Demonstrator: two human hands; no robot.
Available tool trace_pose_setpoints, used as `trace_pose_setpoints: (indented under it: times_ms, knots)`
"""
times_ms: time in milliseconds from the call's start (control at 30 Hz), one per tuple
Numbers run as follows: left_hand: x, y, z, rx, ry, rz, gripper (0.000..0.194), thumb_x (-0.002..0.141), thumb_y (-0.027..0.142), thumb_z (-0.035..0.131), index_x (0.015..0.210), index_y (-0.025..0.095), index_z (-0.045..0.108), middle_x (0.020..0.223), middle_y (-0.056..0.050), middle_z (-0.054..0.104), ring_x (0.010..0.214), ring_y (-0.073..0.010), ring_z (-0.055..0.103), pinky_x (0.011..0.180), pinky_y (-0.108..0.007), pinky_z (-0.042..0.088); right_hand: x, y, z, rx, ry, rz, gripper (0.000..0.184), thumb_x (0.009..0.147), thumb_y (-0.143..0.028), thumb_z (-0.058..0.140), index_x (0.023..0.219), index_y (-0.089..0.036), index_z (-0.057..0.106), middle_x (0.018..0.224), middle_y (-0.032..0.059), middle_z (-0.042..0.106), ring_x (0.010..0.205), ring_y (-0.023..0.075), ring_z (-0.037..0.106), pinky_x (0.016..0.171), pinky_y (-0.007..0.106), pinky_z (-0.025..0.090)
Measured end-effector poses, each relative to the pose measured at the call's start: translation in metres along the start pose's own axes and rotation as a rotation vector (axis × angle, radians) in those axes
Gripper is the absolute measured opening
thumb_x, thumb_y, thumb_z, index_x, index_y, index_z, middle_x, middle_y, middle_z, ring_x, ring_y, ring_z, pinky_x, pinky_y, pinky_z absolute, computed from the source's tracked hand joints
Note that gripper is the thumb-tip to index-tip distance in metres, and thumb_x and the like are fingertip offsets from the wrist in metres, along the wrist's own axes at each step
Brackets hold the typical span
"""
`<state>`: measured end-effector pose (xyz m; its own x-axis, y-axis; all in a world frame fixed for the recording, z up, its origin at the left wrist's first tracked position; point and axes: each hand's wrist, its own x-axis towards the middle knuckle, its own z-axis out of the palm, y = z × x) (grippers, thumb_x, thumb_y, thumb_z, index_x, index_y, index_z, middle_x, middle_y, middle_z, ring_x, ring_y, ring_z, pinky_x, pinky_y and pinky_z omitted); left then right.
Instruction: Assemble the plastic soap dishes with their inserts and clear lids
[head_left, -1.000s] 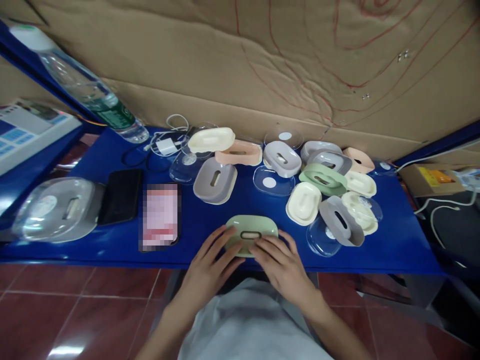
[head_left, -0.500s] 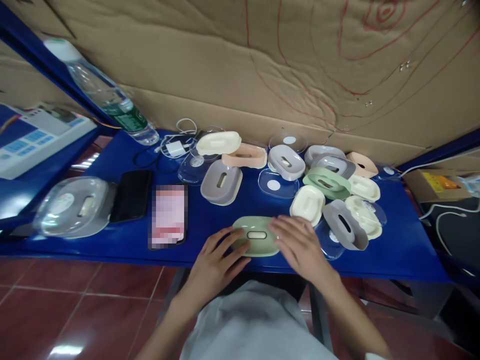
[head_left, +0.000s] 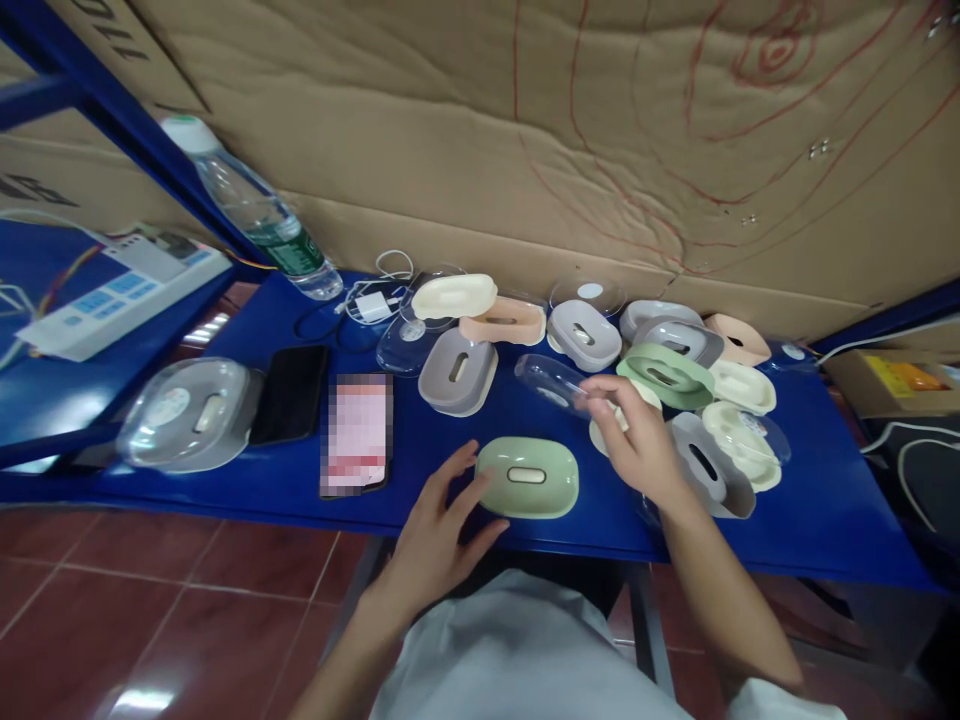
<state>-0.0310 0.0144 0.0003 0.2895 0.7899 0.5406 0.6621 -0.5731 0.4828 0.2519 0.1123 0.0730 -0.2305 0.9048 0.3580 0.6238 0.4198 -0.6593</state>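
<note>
A green soap dish (head_left: 551,490) with an oval slot in its middle lies near the table's front edge. My left hand (head_left: 442,515) rests at its left side, fingers spread, with fingertips over the rim. My right hand (head_left: 634,435) pinches the right end of a clear plastic lid (head_left: 547,378), which is tilted up off the table. Under and behind that hand, a cream dish (head_left: 600,436) is partly hidden. To the right lie a grey dish (head_left: 705,465) and a green wavy-edged dish (head_left: 667,377).
A blue table (head_left: 405,440) carries more grey, peach and cream dishes behind. On the left are a lidded grey dish (head_left: 191,415), a black phone (head_left: 291,395), a second phone (head_left: 358,435) with a blurred screen, and a water bottle (head_left: 259,215). A cardboard wall (head_left: 420,130) stands behind.
My right hand has left the green dish, moved up and taken hold of a clear lid, raising it from the table. My left hand stays by the dish. The view has shifted slightly.
</note>
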Motion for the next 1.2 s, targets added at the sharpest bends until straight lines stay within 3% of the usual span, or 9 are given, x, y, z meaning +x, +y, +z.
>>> trace_pose_setpoints:
  times_ms: [133,300,400,467,600,733,867,1067,1200]
  knots:
    - [0.004,0.010,-0.003,0.051,0.191,0.045,0.091,0.089,0.009,0.083,0.163,0.040,0.040,0.178,-0.015,0.025,0.144,-0.0328,0.061,0.109,-0.051,0.063,-0.007,-0.014,-0.007,0.437,-0.113,0.188,0.043,0.116,-0.056,0.043,0.126,-0.023,0.069,0.074,-0.0024,0.066,0.064,0.0157,0.069,0.068,0.030,0.058]
    - [0.022,0.013,-0.008,0.151,0.045,0.170,0.054,0.095,0.017,0.080,0.144,0.031,0.063,0.168,-0.013,0.043,0.143,-0.0328,0.062,0.111,-0.049,0.061,-0.003,-0.017,0.007,0.582,-0.385,0.226,0.048,0.115,-0.057,0.043,0.122,-0.021,0.074,0.073,-0.0032,0.063,0.054,0.0110,0.058,0.055,0.025,0.053]
    - [0.027,0.010,-0.011,0.179,0.056,0.141,0.049,0.097,0.018,0.078,0.143,0.030,0.064,0.162,-0.015,0.050,0.139,-0.0318,0.064,0.108,-0.048,0.061,-0.002,-0.022,0.004,0.416,-0.313,0.128,0.043,0.117,-0.050,0.041,0.136,-0.024,0.069,0.099,0.0037,0.073,0.070,0.0135,0.068,0.068,0.028,0.061]
    - [0.027,0.007,-0.015,0.178,0.057,0.087,0.054,0.096,0.023,0.080,0.146,0.033,0.063,0.162,-0.015,0.051,0.140,-0.0336,0.063,0.111,-0.051,0.059,-0.006,-0.027,-0.004,0.229,-0.233,0.001,0.041,0.116,-0.046,0.044,0.148,-0.026,0.062,0.131,0.0106,0.072,0.107,0.0212,0.074,0.096,0.038,0.064]
    - [0.017,0.002,-0.019,0.131,-0.013,-0.025,0.060,0.100,0.035,0.076,0.156,0.039,0.055,0.163,-0.012,0.055,0.142,-0.0346,0.061,0.118,-0.059,0.053,-0.029,-0.031,-0.019,-0.039,-0.294,-0.193,0.049,0.114,-0.040,0.050,0.163,-0.031,0.049,0.165,0.0116,0.053,0.154,0.0282,0.051,0.125,0.049,0.049]
    - [0.004,-0.001,-0.014,0.098,-0.066,-0.073,0.054,0.105,0.041,0.067,0.157,0.033,0.055,0.159,-0.014,0.059,0.138,-0.0319,0.064,0.115,-0.054,0.055,-0.065,-0.024,-0.008,-0.147,-0.409,-0.286,0.058,0.111,-0.044,0.059,0.166,-0.029,0.045,0.173,0.0107,0.045,0.161,0.0303,0.042,0.127,0.052,0.048]
    - [0.001,-0.001,-0.008,0.122,-0.119,-0.031,0.052,0.105,0.039,0.069,0.155,0.030,0.058,0.158,-0.017,0.058,0.137,-0.0326,0.065,0.112,-0.053,0.058,-0.094,-0.013,0.015,-0.206,-0.318,-0.266,0.055,0.110,-0.035,0.062,0.162,-0.024,0.049,0.169,0.0130,0.051,0.163,0.0322,0.039,0.125,0.057,0.051]
    - [0.008,0.003,-0.009,0.131,-0.179,0.041,0.057,0.103,0.031,0.072,0.158,0.030,0.056,0.162,-0.018,0.055,0.142,-0.0349,0.063,0.115,-0.058,0.056,-0.111,-0.004,0.027,-0.220,-0.179,-0.308,0.048,0.107,-0.037,0.069,0.151,-0.020,0.061,0.150,0.0152,0.066,0.149,0.0313,0.055,0.117,0.052,0.058]
    - [-0.003,0.000,-0.009,0.076,-0.194,0.047,0.071,0.099,0.042,0.077,0.164,0.033,0.049,0.166,-0.018,0.050,0.144,-0.0371,0.062,0.111,-0.055,0.062,-0.110,-0.007,0.027,-0.250,-0.141,-0.368,0.038,0.107,-0.033,0.067,0.142,-0.019,0.068,0.141,0.0146,0.071,0.139,0.0294,0.063,0.113,0.048,0.062]
